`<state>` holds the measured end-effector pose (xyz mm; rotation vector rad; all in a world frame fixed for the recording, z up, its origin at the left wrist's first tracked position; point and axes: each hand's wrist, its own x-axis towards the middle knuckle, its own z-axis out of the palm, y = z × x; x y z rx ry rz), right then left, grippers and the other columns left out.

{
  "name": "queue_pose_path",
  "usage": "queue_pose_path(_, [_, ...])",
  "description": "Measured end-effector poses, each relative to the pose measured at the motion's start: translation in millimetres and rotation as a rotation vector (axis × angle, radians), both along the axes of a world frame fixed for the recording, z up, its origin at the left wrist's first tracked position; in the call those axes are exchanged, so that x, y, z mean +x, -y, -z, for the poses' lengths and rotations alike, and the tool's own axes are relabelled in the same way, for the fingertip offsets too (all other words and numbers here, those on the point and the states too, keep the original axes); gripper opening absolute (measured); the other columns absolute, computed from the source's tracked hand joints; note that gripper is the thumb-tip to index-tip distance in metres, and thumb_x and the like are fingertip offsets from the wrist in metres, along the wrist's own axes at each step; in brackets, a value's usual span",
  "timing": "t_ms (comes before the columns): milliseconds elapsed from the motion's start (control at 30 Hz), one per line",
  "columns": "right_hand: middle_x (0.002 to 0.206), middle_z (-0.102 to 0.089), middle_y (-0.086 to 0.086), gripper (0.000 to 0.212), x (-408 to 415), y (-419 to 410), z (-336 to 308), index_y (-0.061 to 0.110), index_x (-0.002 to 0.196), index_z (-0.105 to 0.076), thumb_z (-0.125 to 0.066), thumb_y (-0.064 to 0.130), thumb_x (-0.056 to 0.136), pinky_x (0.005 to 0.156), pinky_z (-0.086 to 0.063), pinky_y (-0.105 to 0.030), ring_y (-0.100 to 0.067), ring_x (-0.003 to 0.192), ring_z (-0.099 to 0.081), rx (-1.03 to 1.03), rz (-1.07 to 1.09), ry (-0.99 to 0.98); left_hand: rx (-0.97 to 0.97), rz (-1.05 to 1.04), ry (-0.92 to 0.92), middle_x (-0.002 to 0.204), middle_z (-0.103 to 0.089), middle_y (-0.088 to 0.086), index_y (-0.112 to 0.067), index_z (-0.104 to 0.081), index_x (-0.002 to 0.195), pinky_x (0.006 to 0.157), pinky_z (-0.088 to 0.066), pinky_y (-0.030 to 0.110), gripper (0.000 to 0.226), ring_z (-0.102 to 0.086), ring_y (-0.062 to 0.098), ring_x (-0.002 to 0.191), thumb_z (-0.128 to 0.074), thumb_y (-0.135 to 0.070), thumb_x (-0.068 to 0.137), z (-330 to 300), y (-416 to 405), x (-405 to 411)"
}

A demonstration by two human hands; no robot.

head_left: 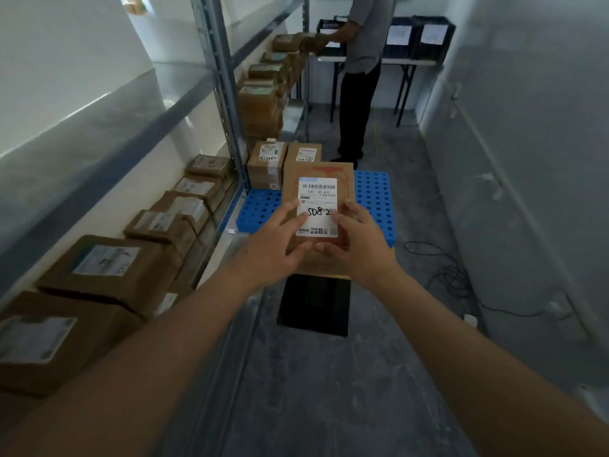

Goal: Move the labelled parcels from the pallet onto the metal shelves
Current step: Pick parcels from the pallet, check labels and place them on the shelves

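Presently, held parcel: a brown cardboard carton (318, 206) raised in front of the person, above the near edge of the blue pallet (374, 196)
Label: white shipping slip (318, 206) on the upper face, barcode and handwritten marks showing
Left hand (280, 242): fingers spread over the carton's near left part, thumb on the label's edge; holding the carton
Right hand (356, 239): fingers curled round the near right corner, thumb on top; holding the carton
Handling, as judged: stiff board, flat faces, dry and not slippery; it looks light, being carried well out from the body; contents unknown, so treat as crushable
Best hold, as judged: palms on opposite side faces or under the base, not on the glossy slip
Remaining parcels (283, 164): two cartons standing side by side at the pallet's far left
Metal shelves (227, 103): on the left, lower tier lined with labelled cartons (108, 268)
Bystander (359, 70): another person working at a bench (408, 62) at the far wall
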<state>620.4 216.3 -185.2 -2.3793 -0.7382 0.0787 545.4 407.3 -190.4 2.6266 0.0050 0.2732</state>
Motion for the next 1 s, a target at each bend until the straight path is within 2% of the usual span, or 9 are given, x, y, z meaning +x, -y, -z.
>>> queue_pose_path(133, [0.165, -0.021, -0.006, 0.076, 35, -10, 1, 0.011, 0.15, -0.046, -0.078, 0.039, 0.087, 0.117, -0.017, -0.024, -0.02, 0.151, -0.023, 0.027, 0.033, -0.007, -0.025, 0.046, -0.006, 0.166, -0.018, -0.005, -0.012, -0.039, 0.156, 0.119, -0.036, 0.046, 0.066, -0.025, 0.016, 0.151, -0.061, -0.041, 0.1, 1, -11, 42])
queue_pose_path(267, [0.165, -0.023, -0.005, 0.077, 74, -15, 6, 0.012, 0.15, -0.047, -0.079, 0.039, 0.086, 0.121, -0.026, -0.033, -0.021, 0.15, -0.026, 0.044, 0.063, -0.021, -0.02, 0.068, -0.016, 0.167, -0.017, -0.006, -0.013, -0.04, 0.156, 0.121, -0.033, 0.04, 0.066, -0.022, 0.013, 0.152, -0.059, -0.042, 0.1, 4, -17, 86])
queue_pose_path(333, [0.165, -0.023, -0.004, 0.077, 97, -16, 9, 0.012, 0.15, -0.046, -0.079, 0.039, 0.086, 0.121, -0.025, -0.033, -0.021, 0.151, -0.025, 0.05, 0.067, -0.026, -0.02, 0.074, -0.025, 0.167, -0.015, -0.007, -0.013, -0.039, 0.156, 0.121, -0.034, 0.04, 0.066, -0.022, 0.014, 0.152, -0.059, -0.043, 0.101, 7, -19, 110])
queue_pose_path(467, [0.165, -0.022, -0.005, 0.075, 149, -17, 15, 0.012, 0.15, -0.046, -0.078, 0.037, 0.087, 0.116, -0.02, -0.024, -0.02, 0.151, -0.024, 0.044, 0.041, -0.033, -0.019, 0.057, -0.035, 0.167, -0.015, -0.008, -0.012, -0.038, 0.156, 0.121, -0.034, 0.042, 0.066, -0.022, 0.015, 0.152, -0.059, -0.042, 0.101, 13, -20, 159])
queue_pose_path(833, [0.165, -0.021, -0.003, 0.076, 268, -15, 25, 0.012, 0.151, -0.044, -0.077, 0.038, 0.088, 0.111, -0.022, -0.02, -0.019, 0.15, -0.026, 0.017, 0.007, -0.059, -0.092, -0.015, -0.105, 0.167, -0.005, -0.009, -0.02, -0.043, 0.154, 0.12, -0.037, 0.044, 0.065, -0.017, 0.022, 0.153, -0.061, -0.047, 0.098, 22, -17, 267])
queue_pose_path(933, [0.165, -0.022, -0.003, 0.073, 293, -21, 26, 0.013, 0.15, -0.045, -0.077, 0.035, 0.088, 0.114, -0.024, -0.023, -0.019, 0.149, -0.027, 0.013, 0.004, -0.069, -0.11, -0.002, -0.114, 0.168, -0.006, -0.011, -0.02, -0.042, 0.155, 0.123, -0.031, 0.046, 0.065, -0.01, 0.019, 0.156, -0.061, -0.046, 0.099, 25, -23, 295])
queue_pose_path(1000, [0.164, -0.022, -0.002, 0.073, 311, -28, 28, 0.013, 0.15, -0.046, -0.077, 0.036, 0.088, 0.112, -0.024, -0.021, -0.019, 0.149, -0.027, 0.008, 0.013, -0.073, -0.106, -0.003, -0.117, 0.169, -0.009, -0.01, -0.02, -0.041, 0.155, 0.124, -0.027, 0.044, 0.065, -0.009, 0.018, 0.156, -0.06, -0.047, 0.099, 27, -28, 313])
